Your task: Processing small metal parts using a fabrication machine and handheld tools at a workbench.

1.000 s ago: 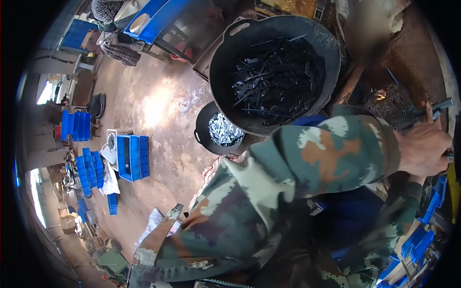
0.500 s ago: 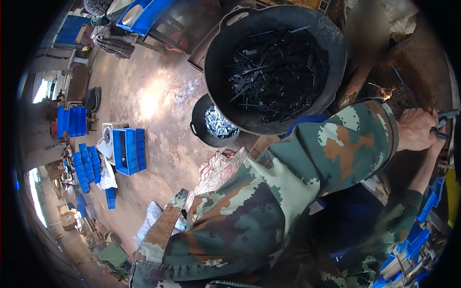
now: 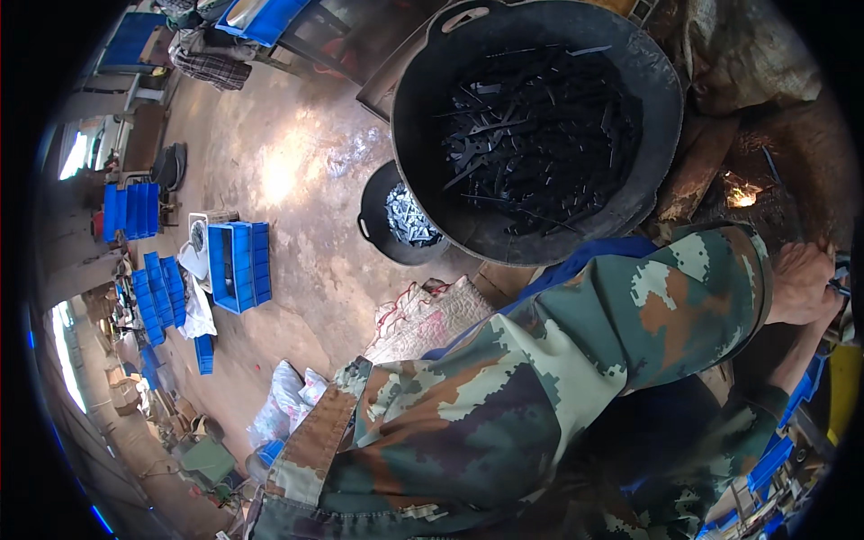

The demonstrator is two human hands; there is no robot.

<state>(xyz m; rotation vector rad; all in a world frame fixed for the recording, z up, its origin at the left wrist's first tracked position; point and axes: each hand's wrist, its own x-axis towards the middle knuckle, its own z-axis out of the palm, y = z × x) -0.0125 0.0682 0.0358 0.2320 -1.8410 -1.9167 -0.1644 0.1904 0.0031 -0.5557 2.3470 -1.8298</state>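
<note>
My left hand [image 3: 799,283] is at the far right, at the end of a camouflage sleeve [image 3: 666,306]. Its fingers are curled closed by a dark metal tool [image 3: 841,286], cut off by the picture's rim, so its kind does not show. Under and beside it comes my right forearm [image 3: 801,351]; the right hand's fingers are hidden behind the left hand. A small bright orange glow [image 3: 742,193] burns on the dark work surface beyond my hands. A thin grey rod [image 3: 771,165] lies close to that glow.
A big black tub [image 3: 670,108] of dark metal pieces stands ahead, beside a smaller black tub [image 3: 373,202] of shiny pieces. A woven sack [image 3: 432,319] is below them. Blue crates [image 3: 261,265] stand on the floor at left. A dusty sack [image 3: 747,58] sits at far right.
The view has shifted, so the tubs appear slightly further right and my left hand lower. The sparks have become a brighter, rounder glow. Less of the dark tool shows.
</note>
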